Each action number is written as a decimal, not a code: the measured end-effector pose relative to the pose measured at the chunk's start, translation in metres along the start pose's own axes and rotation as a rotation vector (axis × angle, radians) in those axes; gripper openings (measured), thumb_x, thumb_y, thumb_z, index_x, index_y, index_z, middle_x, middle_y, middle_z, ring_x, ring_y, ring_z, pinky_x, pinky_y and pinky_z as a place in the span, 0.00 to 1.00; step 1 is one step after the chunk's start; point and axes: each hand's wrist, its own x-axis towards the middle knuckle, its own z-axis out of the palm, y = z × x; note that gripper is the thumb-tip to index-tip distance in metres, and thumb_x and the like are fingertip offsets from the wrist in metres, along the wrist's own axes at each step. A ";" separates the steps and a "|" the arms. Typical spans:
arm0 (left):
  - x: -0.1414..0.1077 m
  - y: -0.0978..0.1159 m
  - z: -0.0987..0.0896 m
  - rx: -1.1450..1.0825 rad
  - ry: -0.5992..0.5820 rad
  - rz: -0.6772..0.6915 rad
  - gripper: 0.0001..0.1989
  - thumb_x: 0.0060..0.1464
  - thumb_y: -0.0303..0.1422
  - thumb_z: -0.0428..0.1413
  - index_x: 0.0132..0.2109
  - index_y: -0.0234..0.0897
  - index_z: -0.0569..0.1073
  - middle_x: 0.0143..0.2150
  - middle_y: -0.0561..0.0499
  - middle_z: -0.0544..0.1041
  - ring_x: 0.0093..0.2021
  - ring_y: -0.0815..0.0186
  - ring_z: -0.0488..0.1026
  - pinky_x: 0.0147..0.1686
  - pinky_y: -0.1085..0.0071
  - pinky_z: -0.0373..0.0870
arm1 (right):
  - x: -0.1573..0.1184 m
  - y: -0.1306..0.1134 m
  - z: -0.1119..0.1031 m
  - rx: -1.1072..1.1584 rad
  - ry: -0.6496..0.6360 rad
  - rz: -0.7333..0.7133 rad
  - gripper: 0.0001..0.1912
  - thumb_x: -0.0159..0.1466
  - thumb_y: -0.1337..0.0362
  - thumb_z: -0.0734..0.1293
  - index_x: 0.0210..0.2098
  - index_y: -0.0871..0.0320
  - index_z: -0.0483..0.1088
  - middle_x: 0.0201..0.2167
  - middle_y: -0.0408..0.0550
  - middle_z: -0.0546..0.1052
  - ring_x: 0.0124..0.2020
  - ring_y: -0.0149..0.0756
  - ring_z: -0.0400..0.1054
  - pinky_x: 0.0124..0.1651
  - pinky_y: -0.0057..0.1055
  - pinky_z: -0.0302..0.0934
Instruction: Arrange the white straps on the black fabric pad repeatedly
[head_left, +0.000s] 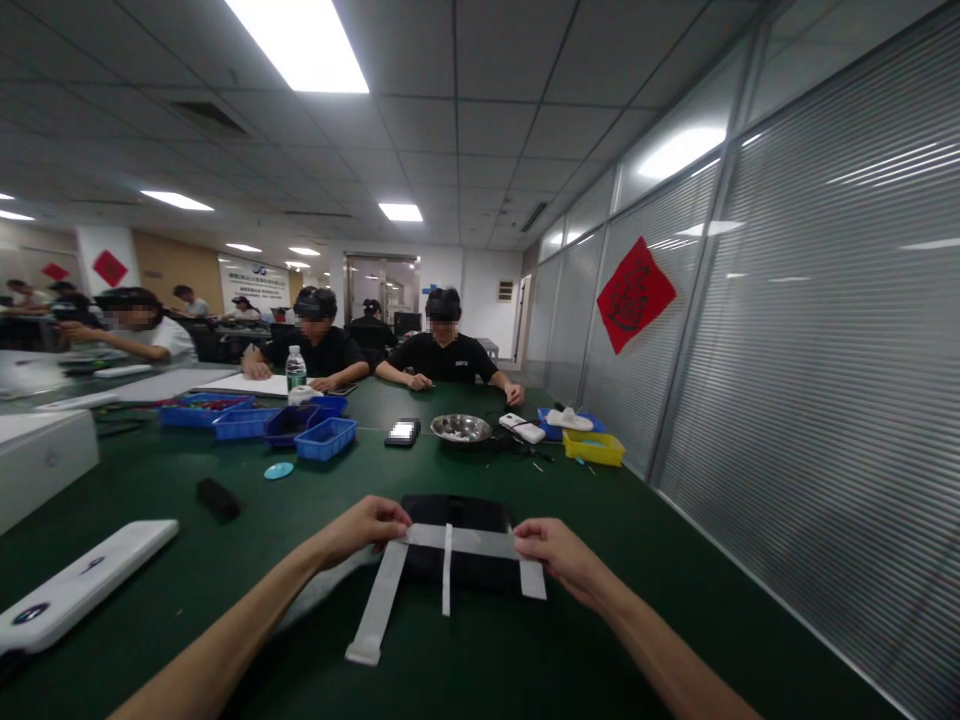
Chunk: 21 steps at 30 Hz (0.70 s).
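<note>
A flat black pouch-like item (457, 513) lies on the green table, with a pale strap (465, 540) stretched across it. My left hand (373, 522) pinches the strap at its left corner, and my right hand (546, 545) pinches it at the right corner. From the left corner a longer strap end (379, 605) hangs down toward me, with a folded tip. A shorter end (533, 579) hangs below my right hand. A narrow white strip (447, 570) runs down over the middle of the black item.
Ahead on the green table (600, 640) are a metal bowl (461, 430), blue trays (326, 439), a yellow tray (593, 448) and a phone (403, 432). A white device (94, 580) and a black block (217, 497) lie left. Several people sit beyond; a glass partition stands right.
</note>
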 end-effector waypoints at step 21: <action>0.014 -0.016 0.008 0.419 0.069 0.064 0.15 0.48 0.39 0.54 0.39 0.33 0.77 0.36 0.49 0.77 0.37 0.63 0.72 0.37 0.71 0.65 | 0.001 -0.006 0.014 -0.506 0.141 -0.059 0.11 0.56 0.65 0.66 0.37 0.63 0.74 0.36 0.50 0.77 0.38 0.38 0.70 0.40 0.32 0.61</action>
